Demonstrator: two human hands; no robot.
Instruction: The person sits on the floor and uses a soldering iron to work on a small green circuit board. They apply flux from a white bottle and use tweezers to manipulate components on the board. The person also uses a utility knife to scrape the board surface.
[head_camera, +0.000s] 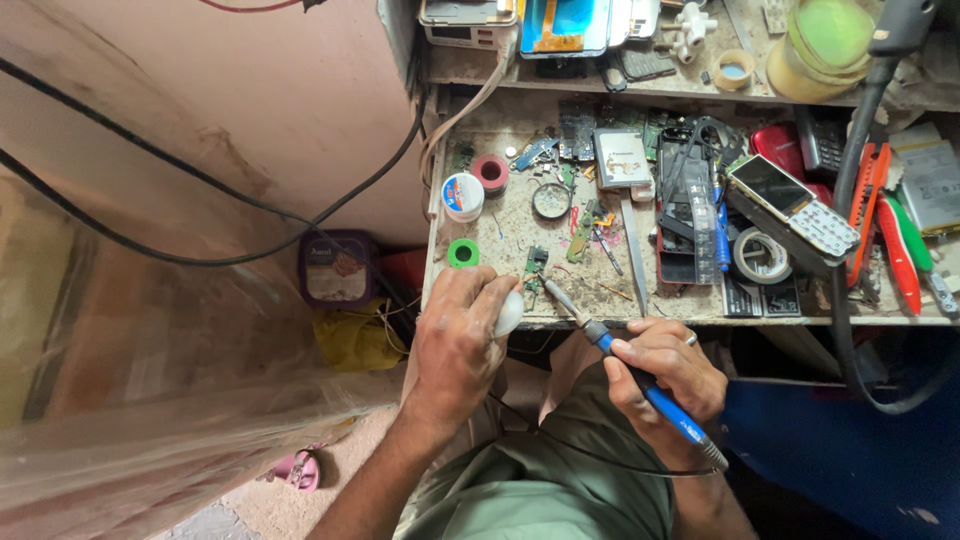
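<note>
The right hand (668, 368) is closed around the blue handle of a soldering iron (628, 368), held like a pen, with the metal tip slanting up and left to a small green circuit board (536, 264) near the front edge of the bench (520, 225). The iron's black cord (600, 455) loops down across the lap. The left hand (458, 335) is curled over a white rounded thing (509, 314) at the bench's front left corner (most of it is hidden under the fingers, so its kind cannot be told).

Just behind the left hand a green tape roll (463, 252) lies at the left edge, with a white roll (463, 195) and a red roll (491, 170) further back. A round lens (551, 200) sits behind the board. Towards the middle lie tweezers (634, 250), and further right a keypad phone (792, 208), a roll of clear tape (762, 256) and red-handled pliers (882, 215) near the right edge.
</note>
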